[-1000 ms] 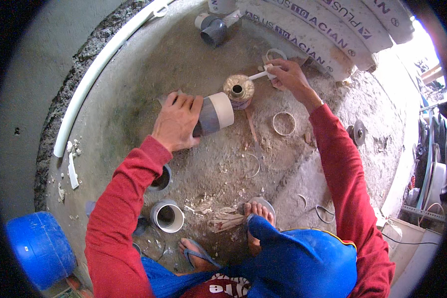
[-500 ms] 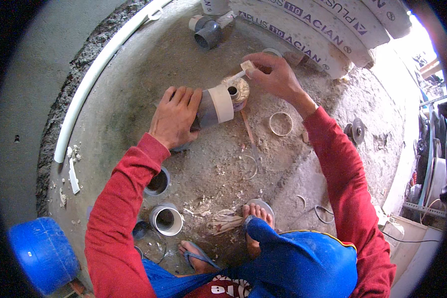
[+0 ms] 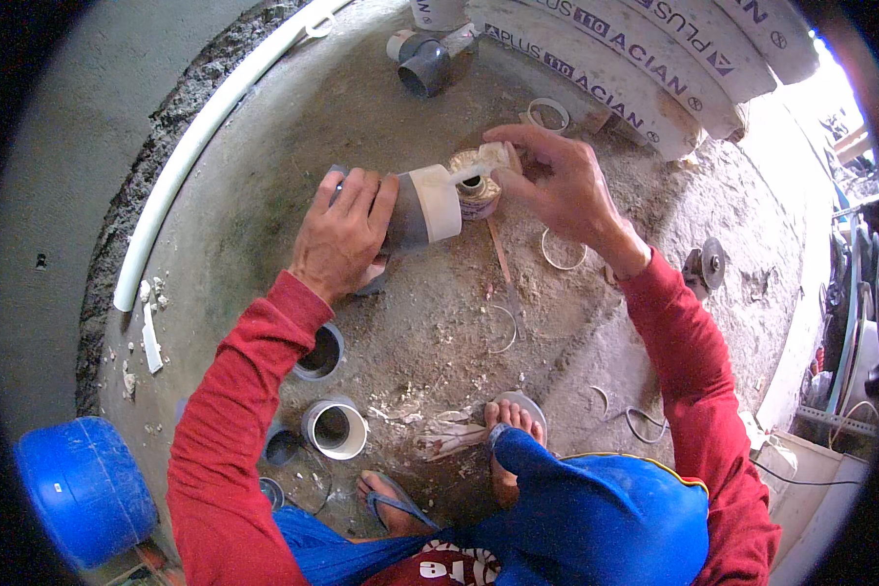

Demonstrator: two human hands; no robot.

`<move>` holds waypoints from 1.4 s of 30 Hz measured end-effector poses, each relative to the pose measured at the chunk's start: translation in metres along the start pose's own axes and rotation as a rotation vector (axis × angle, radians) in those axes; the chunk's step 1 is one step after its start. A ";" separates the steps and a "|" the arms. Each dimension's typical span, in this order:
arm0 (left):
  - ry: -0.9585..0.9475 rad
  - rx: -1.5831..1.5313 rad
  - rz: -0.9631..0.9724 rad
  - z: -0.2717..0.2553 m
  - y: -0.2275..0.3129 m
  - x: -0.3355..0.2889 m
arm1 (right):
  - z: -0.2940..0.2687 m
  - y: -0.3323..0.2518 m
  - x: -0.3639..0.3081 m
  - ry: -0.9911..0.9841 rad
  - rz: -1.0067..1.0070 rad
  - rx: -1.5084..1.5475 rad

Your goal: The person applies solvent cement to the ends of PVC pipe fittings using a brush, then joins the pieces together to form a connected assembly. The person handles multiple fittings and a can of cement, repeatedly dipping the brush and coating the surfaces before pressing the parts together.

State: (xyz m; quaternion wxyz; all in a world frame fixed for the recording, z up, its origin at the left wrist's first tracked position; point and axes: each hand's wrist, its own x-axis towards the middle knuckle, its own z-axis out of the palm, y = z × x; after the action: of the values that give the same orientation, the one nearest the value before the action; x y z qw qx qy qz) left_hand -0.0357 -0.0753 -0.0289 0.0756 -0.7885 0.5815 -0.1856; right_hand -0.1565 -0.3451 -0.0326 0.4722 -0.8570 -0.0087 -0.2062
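My left hand (image 3: 344, 230) is wrapped round a grey pipe fitting (image 3: 408, 220) with a cream-white end, held lying on its side above the ground. Between the fingers of my right hand (image 3: 568, 186) is a small white applicator (image 3: 473, 173) with a cream, block-like head. Its thin stem reaches to the rim of the white end; whether the tip goes inside is hard to make out. Just beyond the rim stands a small can (image 3: 481, 205), its top crusted with tan residue and its round neck open.
Several pipe pieces stand near my feet, among them a white-lined one (image 3: 355, 441). A grey fitting (image 3: 426, 73) lies at the back, near stacked white pipes (image 3: 596, 83). A blue drum (image 3: 86, 493) sits lower left, an angle grinder (image 3: 710, 264) to the right.
My right hand has come lower, bringing the applicator's stem from above the can's top to the pipe fitting's rim. My left hand keeps its grip on the fitting. The view has shifted slightly.
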 end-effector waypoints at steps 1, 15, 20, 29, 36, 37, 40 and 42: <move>-0.005 -0.008 -0.010 -0.001 -0.001 0.000 | 0.000 -0.003 -0.005 0.007 -0.026 0.014; -0.036 -0.307 -0.164 -0.001 -0.010 -0.001 | -0.014 -0.019 -0.021 -0.116 -0.171 -0.082; -0.026 -0.350 -0.177 0.001 -0.009 -0.004 | -0.013 -0.018 -0.013 -0.044 -0.238 -0.064; 0.029 -0.246 -0.082 -0.019 0.003 -0.001 | -0.014 0.001 0.028 -0.009 -0.144 -0.019; 0.049 -0.274 -0.092 -0.018 -0.004 -0.006 | -0.029 -0.007 0.010 -0.107 -0.084 0.161; 0.034 -0.301 -0.106 -0.017 -0.005 -0.007 | -0.028 -0.005 0.010 -0.095 -0.083 0.147; 0.040 -0.317 -0.081 -0.015 -0.002 -0.007 | -0.023 0.004 0.016 -0.068 -0.092 0.116; 0.064 -0.316 -0.065 -0.016 0.001 -0.008 | -0.020 0.011 0.023 -0.052 -0.130 0.080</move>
State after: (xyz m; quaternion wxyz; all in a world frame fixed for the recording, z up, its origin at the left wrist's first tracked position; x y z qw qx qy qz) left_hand -0.0445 -0.0667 -0.0162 -0.0742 -0.8027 0.5796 -0.1190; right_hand -0.1399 -0.3710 -0.0236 0.4912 -0.8403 -0.0847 -0.2135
